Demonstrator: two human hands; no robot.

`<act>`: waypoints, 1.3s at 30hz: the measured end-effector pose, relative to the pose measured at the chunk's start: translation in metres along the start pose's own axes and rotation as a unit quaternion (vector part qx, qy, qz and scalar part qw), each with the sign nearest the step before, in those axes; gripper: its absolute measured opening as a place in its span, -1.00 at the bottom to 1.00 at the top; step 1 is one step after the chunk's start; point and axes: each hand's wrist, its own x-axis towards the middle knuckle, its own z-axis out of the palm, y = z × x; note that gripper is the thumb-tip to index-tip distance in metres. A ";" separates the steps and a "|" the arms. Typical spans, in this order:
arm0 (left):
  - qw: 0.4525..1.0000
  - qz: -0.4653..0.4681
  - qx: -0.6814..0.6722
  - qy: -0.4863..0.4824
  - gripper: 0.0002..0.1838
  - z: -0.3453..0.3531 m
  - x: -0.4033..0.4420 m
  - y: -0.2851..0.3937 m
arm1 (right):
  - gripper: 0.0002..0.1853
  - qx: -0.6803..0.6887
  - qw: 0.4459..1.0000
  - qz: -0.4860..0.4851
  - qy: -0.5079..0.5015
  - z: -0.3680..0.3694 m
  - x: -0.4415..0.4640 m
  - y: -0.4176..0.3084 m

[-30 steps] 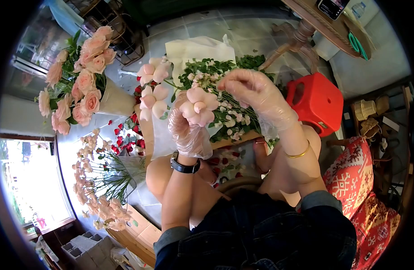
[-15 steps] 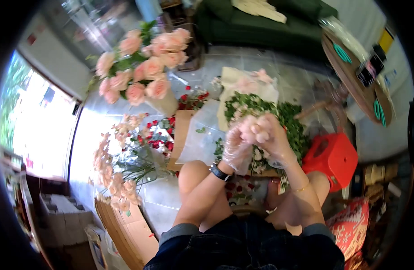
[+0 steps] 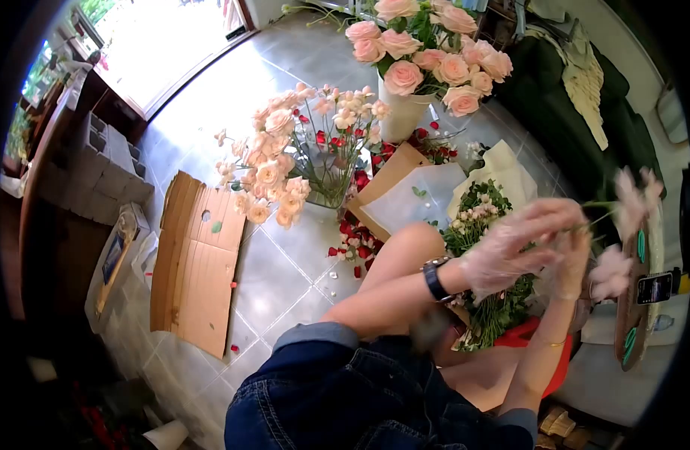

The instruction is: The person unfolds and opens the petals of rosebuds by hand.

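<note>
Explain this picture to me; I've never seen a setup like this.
There is no machine: a camera worn on someone's head looks down past their arms. The left hand, with a black watch on its wrist, and right hand overlap in view, in clear gloves. A pink flower spray seems held there by its stem; blur hides which fingers hold it. A leafy flower bundle lies beyond. On the tiled floor are cardboard, red petals and a white vase of pink roses.
</note>
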 end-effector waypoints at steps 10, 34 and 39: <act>0.740 -0.402 0.337 -0.422 -0.85 -0.009 -0.048 -0.014 | -0.70 0.151 0.962 -0.179 -0.143 0.175 0.077 -0.136; 0.796 -0.150 0.362 -0.462 -0.90 0.020 -0.125 -0.100 | -0.56 -0.031 0.881 0.313 -0.353 0.059 0.035 0.128; 0.786 -0.071 0.391 -0.475 -0.90 0.016 -0.092 -0.108 | -0.65 0.043 0.901 0.422 -0.090 -0.091 -0.022 0.176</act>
